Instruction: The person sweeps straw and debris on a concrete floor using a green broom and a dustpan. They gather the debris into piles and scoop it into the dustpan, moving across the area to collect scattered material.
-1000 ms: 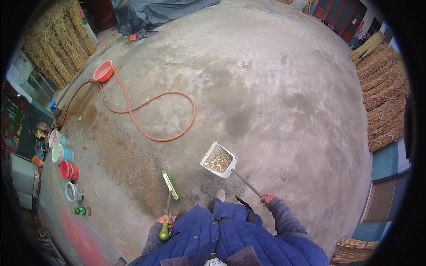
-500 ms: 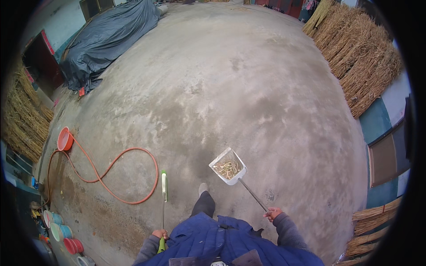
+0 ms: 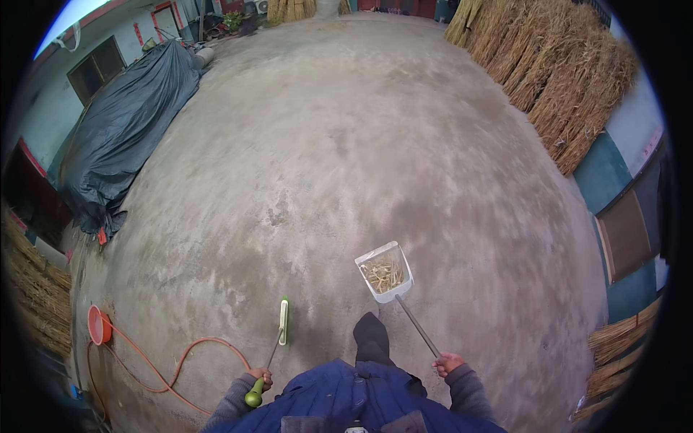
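My right hand (image 3: 450,364) is closed round the grey handle of a white dustpan (image 3: 387,273), held out ahead of me. Dry straw bits (image 3: 382,273) lie in its pan. At my left side, my left hand (image 3: 260,377) grips the thin pole of a broom (image 3: 284,322) with a narrow white and green head. The broom's rounded green handle end (image 3: 253,394) sticks out below that hand. Broom head and dustpan are apart, the dustpan to the right. My dark-clad leg and foot (image 3: 371,332) show between the two tools.
An orange hose (image 3: 195,345) runs from a red basin (image 3: 99,326) across the concrete floor at left. A dark tarp-covered heap (image 3: 130,130) lies far left. Dry stalk bundles (image 3: 548,65) lean along the right wall, with more stalks (image 3: 624,339) nearer at right.
I have stepped forward; the hose, basin and tarp heap have slid nearer in view. A different foot shows in front. Both hands keep their hold on the broom and dustpan.
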### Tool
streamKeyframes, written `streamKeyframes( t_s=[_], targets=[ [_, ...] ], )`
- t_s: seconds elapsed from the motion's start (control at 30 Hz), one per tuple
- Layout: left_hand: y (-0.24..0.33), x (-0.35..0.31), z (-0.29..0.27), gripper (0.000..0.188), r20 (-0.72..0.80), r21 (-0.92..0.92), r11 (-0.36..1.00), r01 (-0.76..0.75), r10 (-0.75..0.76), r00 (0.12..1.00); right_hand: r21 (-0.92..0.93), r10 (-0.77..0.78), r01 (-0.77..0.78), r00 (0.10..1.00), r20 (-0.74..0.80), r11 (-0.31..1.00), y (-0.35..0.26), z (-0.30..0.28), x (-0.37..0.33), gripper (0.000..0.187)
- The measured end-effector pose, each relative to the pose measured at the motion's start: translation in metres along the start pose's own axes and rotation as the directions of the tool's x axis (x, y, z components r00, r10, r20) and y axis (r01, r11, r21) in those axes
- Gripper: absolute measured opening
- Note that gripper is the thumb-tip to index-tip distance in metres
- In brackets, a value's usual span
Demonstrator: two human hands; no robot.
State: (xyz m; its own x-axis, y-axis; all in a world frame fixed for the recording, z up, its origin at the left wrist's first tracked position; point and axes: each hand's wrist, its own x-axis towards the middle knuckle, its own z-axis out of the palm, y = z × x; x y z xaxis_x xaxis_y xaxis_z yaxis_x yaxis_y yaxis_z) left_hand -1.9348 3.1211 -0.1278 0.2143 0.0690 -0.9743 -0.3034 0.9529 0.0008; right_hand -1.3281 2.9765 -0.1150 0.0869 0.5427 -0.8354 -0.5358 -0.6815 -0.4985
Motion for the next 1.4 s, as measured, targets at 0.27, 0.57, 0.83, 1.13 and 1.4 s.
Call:
streamKeyframes(
  t_s=[0.27,0.57,0.83,1.13,1.4],
  targets=[
    [0.173,0.007,0.169,0.022,-0.102,0.140,0.990,-0.025,0.039,0.994,-0.045,-0.039,0.038,0.999,-0.012,0.998,-0.260,0.053,0.121,0.008],
    [0.422,0.050,0.350,0.009,-0.213,0.366,0.930,-0.044,0.130,0.968,0.071,-0.055,0.057,0.998,-0.039,0.996,-0.524,0.119,0.281,0.044],
    [0.717,0.062,0.532,0.022,-0.096,0.208,0.971,0.114,-0.096,0.991,0.167,-0.071,0.085,0.994,-0.087,0.982,-0.765,0.198,0.398,0.057],
    [0.982,0.136,0.745,0.013,-0.152,0.326,0.939,-0.112,0.169,0.974,0.190,-0.083,0.092,0.995,-0.051,0.978,-1.012,0.231,0.610,0.056],
    [1.163,0.238,0.848,0.017,-0.134,0.440,0.887,-0.138,0.217,0.967,0.126,-0.060,0.066,0.997,-0.054,0.990,-1.271,0.256,0.771,0.040]
  ],
)
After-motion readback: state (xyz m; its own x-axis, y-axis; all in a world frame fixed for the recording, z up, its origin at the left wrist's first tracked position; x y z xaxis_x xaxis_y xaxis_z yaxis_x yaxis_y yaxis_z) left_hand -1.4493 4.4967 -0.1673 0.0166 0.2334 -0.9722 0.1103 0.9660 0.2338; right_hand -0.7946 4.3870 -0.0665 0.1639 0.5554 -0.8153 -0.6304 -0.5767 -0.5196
